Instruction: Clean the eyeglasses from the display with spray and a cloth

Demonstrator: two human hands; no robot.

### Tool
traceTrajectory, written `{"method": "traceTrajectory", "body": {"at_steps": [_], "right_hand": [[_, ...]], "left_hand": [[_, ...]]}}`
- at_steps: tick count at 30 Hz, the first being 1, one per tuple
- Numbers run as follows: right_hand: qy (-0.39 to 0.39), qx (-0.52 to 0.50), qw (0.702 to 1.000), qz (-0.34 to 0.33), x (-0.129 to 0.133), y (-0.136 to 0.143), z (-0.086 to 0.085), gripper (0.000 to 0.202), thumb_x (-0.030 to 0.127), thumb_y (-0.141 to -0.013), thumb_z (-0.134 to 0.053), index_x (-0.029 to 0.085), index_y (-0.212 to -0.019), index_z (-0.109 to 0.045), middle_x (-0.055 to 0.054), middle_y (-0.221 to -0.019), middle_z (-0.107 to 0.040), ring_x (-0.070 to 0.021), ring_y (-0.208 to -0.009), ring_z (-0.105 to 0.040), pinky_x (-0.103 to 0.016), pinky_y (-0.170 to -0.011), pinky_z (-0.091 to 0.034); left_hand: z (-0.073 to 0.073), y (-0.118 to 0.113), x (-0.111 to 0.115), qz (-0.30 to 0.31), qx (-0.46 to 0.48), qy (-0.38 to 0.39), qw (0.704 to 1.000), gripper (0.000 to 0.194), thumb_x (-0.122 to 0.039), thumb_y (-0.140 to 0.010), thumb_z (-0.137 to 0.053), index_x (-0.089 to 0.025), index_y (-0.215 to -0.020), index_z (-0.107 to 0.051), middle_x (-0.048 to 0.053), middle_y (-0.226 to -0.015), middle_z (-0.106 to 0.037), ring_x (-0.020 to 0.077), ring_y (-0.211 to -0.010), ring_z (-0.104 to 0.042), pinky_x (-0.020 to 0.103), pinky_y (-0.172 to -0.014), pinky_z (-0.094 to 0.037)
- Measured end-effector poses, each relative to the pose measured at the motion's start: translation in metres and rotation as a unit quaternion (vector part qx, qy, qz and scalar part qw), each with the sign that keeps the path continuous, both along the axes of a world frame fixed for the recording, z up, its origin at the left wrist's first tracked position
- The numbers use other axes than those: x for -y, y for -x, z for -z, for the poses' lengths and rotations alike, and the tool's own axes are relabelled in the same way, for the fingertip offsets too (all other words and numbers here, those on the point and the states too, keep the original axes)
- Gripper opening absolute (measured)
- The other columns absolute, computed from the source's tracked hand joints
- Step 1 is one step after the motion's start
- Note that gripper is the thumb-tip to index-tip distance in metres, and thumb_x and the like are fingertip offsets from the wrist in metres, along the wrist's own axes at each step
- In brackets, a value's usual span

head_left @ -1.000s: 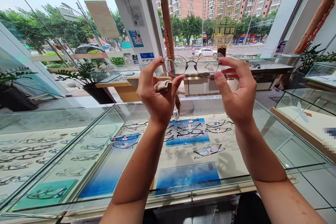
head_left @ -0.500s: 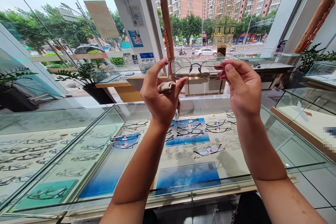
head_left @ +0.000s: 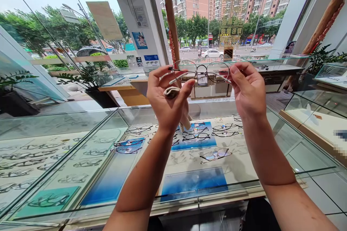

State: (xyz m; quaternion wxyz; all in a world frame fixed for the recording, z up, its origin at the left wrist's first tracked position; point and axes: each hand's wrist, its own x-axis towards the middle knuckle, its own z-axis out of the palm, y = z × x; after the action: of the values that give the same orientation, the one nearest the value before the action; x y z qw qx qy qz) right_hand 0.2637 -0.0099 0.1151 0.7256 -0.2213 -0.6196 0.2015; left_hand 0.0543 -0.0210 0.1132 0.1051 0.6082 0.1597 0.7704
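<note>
A pair of thin-rimmed round eyeglasses [head_left: 202,66] is held up at chest height above the glass display case. My left hand [head_left: 164,110] grips its left side by the rim and temple. A beige cloth [head_left: 171,92] is tucked in the left palm, and its lower end hangs below the hand. On the opposite side, my right hand [head_left: 251,94] pinches the right edge of the frame between thumb and fingers. Under the bridge shows a small dark tag [head_left: 202,79] with pale print.
Below my hands stands the glass display case [head_left: 197,196], with rows of eyeglasses [head_left: 196,136] and blue cards [head_left: 195,184]. Another glass case [head_left: 320,115] is at the right. Behind are a low counter [head_left: 127,94], a potted plant [head_left: 94,79] and a wooden post [head_left: 172,25] by the window.
The eyeglasses have tilted, bringing the tag into view under the bridge. My right hand has shifted slightly left. The cloth's end now dangles beneath my left hand.
</note>
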Motion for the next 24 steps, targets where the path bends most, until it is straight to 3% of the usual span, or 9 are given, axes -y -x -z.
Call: {"method": "traceTrajectory", "body": {"at_steps": [10, 16, 20, 24], "right_hand": [[0.014, -0.035, 0.998, -0.047, 0.013, 0.005, -0.006, 0.023, 0.048, -0.096, -0.077, 0.030, -0.103, -0.064, -0.001, -0.100, -0.074, -0.0187, -0.096, -0.077, -0.039, -0.094, -0.063], [0.047, -0.072, 0.993, -0.075, 0.017, 0.004, -0.010, 0.020, 0.042, -0.091, -0.075, 0.028, -0.088, -0.061, -0.001, -0.090, -0.071, -0.0203, -0.095, -0.076, -0.040, -0.095, -0.063], [0.031, -0.018, 0.999, -0.030, 0.010, 0.003, -0.008, 0.027, 0.051, -0.089, -0.079, 0.029, -0.088, -0.065, -0.001, -0.091, -0.073, -0.0238, -0.102, -0.077, -0.044, -0.098, -0.064], [-0.005, 0.075, 0.997, -0.035, 0.009, 0.008, -0.006, 0.030, 0.051, -0.087, -0.083, 0.030, -0.105, -0.073, -0.002, -0.112, -0.079, -0.0254, -0.114, -0.075, -0.045, -0.103, -0.063]], "left_hand": [[0.004, -0.003, -0.001, 0.050, 0.021, 0.038, 0.998, 0.056, -0.051, -0.085, -0.091, -0.031, -0.123, -0.055, 0.005, -0.120, -0.074, 0.0254, -0.121, -0.077, 0.037, -0.094, -0.065], [0.004, -0.003, -0.001, 0.079, 0.043, 0.081, 0.993, 0.060, -0.054, -0.080, -0.094, -0.029, -0.119, -0.057, 0.006, -0.115, -0.076, 0.0248, -0.112, -0.077, 0.034, -0.086, -0.062], [0.001, -0.003, -0.001, 0.153, 0.065, 0.155, 0.974, 0.062, -0.058, -0.078, -0.094, -0.028, -0.119, -0.059, 0.005, -0.107, -0.076, 0.0190, -0.089, -0.077, 0.028, -0.068, -0.056], [-0.004, -0.003, 0.002, 0.240, 0.080, 0.244, 0.936, 0.060, -0.054, -0.076, -0.095, -0.025, -0.116, -0.062, 0.003, -0.100, -0.075, 0.0056, -0.054, -0.054, 0.023, -0.047, -0.034]]}}
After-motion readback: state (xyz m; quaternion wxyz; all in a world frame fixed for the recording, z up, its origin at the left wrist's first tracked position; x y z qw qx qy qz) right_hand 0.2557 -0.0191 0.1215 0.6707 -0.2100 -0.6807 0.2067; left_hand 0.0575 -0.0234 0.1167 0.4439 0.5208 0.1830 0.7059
